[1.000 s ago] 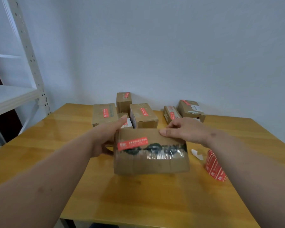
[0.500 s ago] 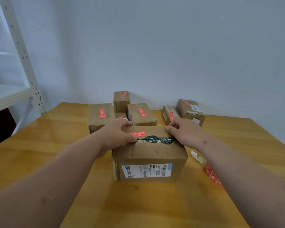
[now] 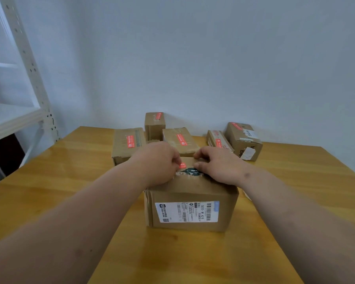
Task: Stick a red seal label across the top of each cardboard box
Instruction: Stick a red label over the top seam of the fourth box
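Head view: everything here is placed from the near box, the big one in the middle.
Table point(image 3: 66, 181): wide yellow wood under the near box. Its left edge slants far off to the left, its right edge far off to the right. Bare wood lies on both sides of the near box and in front of it.
Shelf rack point(image 3: 19, 111): white metal, far left of the near box, past the table's left edge.
Near box point(image 3: 191, 203): brown cardboard, flat on the table, a white shipping label point(image 3: 188, 212) on its front face.
Back boxes: five stand behind the near box by the wall, each with a red sticker. A wide one point(image 3: 128, 143) is back left, a tall one point(image 3: 155, 125) farthest back, one point(image 3: 180, 141) right behind the hands, a thin one point(image 3: 218, 141) and a bigger one point(image 3: 244, 140) back right. They fill the space behind the near box.
Left hand point(image 3: 158, 162): on top of the near box, fingers bent down, tips pressing the seal. It covers most of the seal.
Right hand point(image 3: 217, 165): on top too, fingers curled, tips pressing by the seal.
Red seal label point(image 3: 182, 166): on the near box's top, only a small bit shows between the hands, just above a dark green tape mark point(image 3: 190, 172).
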Demonstrator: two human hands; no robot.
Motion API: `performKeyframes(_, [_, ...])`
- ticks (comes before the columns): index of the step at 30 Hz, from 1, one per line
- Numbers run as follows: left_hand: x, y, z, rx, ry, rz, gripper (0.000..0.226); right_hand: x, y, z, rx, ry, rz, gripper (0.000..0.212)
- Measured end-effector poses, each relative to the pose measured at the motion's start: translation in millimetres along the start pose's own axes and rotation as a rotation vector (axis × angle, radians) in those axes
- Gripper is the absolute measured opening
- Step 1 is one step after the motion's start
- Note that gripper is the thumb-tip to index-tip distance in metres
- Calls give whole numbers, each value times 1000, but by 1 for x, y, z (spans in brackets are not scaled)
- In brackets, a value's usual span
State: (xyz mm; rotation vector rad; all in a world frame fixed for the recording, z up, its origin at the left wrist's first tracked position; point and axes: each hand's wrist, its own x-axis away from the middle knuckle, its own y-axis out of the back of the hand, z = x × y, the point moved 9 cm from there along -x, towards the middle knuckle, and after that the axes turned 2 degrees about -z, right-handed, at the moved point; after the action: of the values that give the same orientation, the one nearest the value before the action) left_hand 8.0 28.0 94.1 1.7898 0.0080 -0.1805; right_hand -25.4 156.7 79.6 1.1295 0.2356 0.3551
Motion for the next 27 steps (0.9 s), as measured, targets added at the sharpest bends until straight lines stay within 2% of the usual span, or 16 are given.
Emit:
performKeyframes(4, [-5,2,-4,-67,-1,-16,15,-2,0,2,19,-1,-3,32])
performKeyframes(8, [-9,2,-9,-139,-17,-2,18,-1,-2,-4,-33,-16,-28,30])
performKeyframes(20, [-16,-7,-39,-578,-247,21,20,-2,-6,-10,-37,-37,-39,31])
performKeyframes(24, [-17,-9,-42,-633,-255,-12,34,-2,-6,-12,-50,-44,-44,30])
performKeyframes(27, [-16,-8,-45,-633,-245,-26,35,-2,-6,-12,-51,-46,-49,30])
